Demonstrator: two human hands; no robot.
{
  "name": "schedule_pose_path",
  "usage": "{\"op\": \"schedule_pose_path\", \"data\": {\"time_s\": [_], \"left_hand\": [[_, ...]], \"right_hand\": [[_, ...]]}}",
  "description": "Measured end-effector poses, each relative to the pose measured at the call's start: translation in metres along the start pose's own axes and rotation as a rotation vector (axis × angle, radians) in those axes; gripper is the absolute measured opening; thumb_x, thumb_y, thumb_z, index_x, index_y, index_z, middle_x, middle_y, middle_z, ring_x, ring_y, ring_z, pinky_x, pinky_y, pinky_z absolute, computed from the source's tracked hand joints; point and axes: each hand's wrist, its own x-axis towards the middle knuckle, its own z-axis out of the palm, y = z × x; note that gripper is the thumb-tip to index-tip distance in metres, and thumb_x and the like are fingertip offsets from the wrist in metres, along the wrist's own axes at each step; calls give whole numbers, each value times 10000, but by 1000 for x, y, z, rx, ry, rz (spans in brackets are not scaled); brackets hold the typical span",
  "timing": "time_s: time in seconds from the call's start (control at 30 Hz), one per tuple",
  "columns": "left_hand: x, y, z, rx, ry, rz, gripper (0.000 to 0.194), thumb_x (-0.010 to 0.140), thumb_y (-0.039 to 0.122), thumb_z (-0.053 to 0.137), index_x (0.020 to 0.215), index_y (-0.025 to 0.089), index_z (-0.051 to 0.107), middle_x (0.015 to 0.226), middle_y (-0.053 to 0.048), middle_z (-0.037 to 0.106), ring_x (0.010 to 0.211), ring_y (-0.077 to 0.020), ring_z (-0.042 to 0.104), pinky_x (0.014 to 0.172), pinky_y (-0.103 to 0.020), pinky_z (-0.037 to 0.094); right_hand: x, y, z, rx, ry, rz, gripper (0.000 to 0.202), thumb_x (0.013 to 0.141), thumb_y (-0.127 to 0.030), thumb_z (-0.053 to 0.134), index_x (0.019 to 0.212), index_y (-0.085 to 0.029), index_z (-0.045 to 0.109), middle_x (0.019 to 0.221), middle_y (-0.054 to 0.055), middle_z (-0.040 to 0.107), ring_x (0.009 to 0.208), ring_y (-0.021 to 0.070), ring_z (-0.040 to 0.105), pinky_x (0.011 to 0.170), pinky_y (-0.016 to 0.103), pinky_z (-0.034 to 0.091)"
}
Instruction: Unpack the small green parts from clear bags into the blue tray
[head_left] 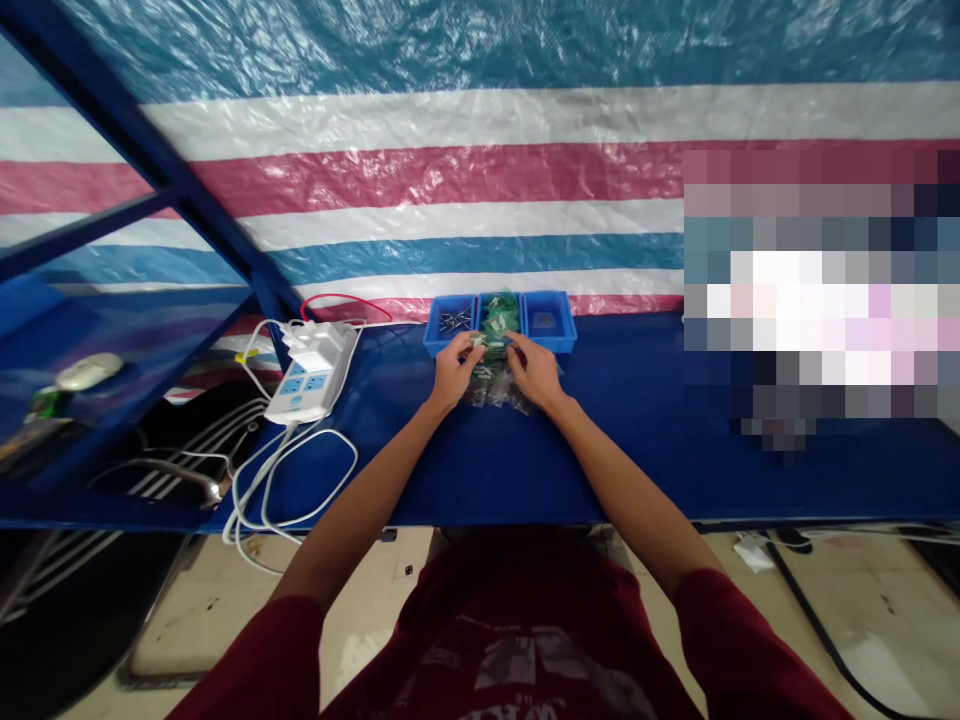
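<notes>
Both my hands are at the front of the middle blue bin, which holds a green plastic bag [498, 312] with small pale green pieces. My left hand [453, 370] is closed, its thumb and fingertips together at a small pale piece too small to name. My right hand [535, 368] has its fingers bent and pinched at the right side of the green bag; what they hold is hidden. Below my fingers lie several small clear plastic bags [495, 388] with small pieces. The left blue bin [429, 338] contains metal screws [454, 320]. In the right blue bin [570, 330] lies a small clear packet [543, 320].
A white power strip [300, 392] with plugged-in adapters and looped white cables [352, 460] is left on the blue table [495, 470]. A blue metal frame [202, 230] rises beside it. Striped plastic sheeting [450, 180] hangs behind. The right side is blurred out.
</notes>
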Motion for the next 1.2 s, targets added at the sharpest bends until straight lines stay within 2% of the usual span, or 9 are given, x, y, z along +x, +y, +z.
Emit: {"op": "schedule_pose_path", "data": {"time_s": [0.1, 0.2, 0.33, 0.47, 0.6, 0.8, 0.9, 1.0, 1.2], "left_hand": [[-1, 5, 1, -81, 27, -16, 402, 824, 452, 671, 1096, 197, 522, 607, 58, 559, 556, -119, 594, 615, -238, 482], [-2, 12, 1, -146, 9, -44, 372, 828, 453, 670, 1043, 203, 500, 572, 70, 545, 508, -100, 564, 561, -213, 457], [-2, 21, 0, -165, 6, -49, 348, 823, 470, 668, 989, 180, 569, 630, 35, 599, 547, -109, 588, 580, -221, 481], [-3, 25, -3, -130, 15, -30, 377, 851, 513, 612, 949, 153, 666, 726, -16, 641, 643, -136, 607, 647, -249, 501], [-2, 21, -5, -23, -41, 6, 392, 812, 504, 667, 1007, 166, 697, 754, -21, 625, 674, -141, 577, 668, -256, 487], [4, 12, -5, 69, -17, 102, 375, 781, 536, 681, 886, 177, 693, 963, -68, 650, 842, -182, 608, 747, -291, 498], [3, 12, -5, -13, -31, -6, 376, 786, 534, 675, 881, 172, 649, 777, -25, 649, 697, -154, 616, 682, -271, 498], [1, 18, -4, -108, -13, -80, 346, 802, 488, 678, 944, 184, 595, 577, 46, 551, 500, -109, 543, 539, -227, 444], [-1, 27, -1, -247, -12, -160, 409, 795, 426, 710, 1070, 233, 476, 503, 101, 486, 374, -81, 461, 422, -193, 356]], "right_hand": [[0, -2, -2, 22, -24, -27, 447, 910, -174, 415, 1345, -220, 505, 967, 54, 695, 820, 190, 653, 765, 323, 528], [-1, -3, -4, 26, -22, -69, 497, 890, -120, 415, 1364, -245, 497, 1059, 67, 658, 854, 183, 641, 771, 312, 527], [0, -3, -2, 18, 5, -66, 366, 923, -179, 463, 1258, -247, 595, 1126, 81, 621, 873, 179, 633, 766, 296, 523], [0, -4, -2, 2, 38, -65, 238, 952, -270, 475, 1079, -217, 668, 1041, 82, 630, 874, 181, 620, 760, 288, 503], [2, -6, -4, 17, 63, -54, 267, 980, -310, 419, 970, -188, 656, 949, 79, 629, 846, 178, 598, 752, 284, 478], [2, -6, -3, 24, 25, -26, 293, 981, -356, 412, 885, -188, 631, 859, 62, 632, 785, 173, 582, 730, 285, 464], [1, -7, -2, 31, 23, -21, 293, 981, -350, 403, 954, -190, 648, 887, 67, 657, 821, 184, 601, 768, 301, 483], [0, -8, -4, 50, 47, -40, 328, 974, -250, 360, 1183, -194, 607, 969, 76, 655, 862, 184, 611, 805, 316, 501], [-1, -7, -7, 1, -19, -87, 450, 905, -155, 418, 1320, -260, 556, 1202, 97, 542, 823, 165, 600, 724, 306, 528]]}}
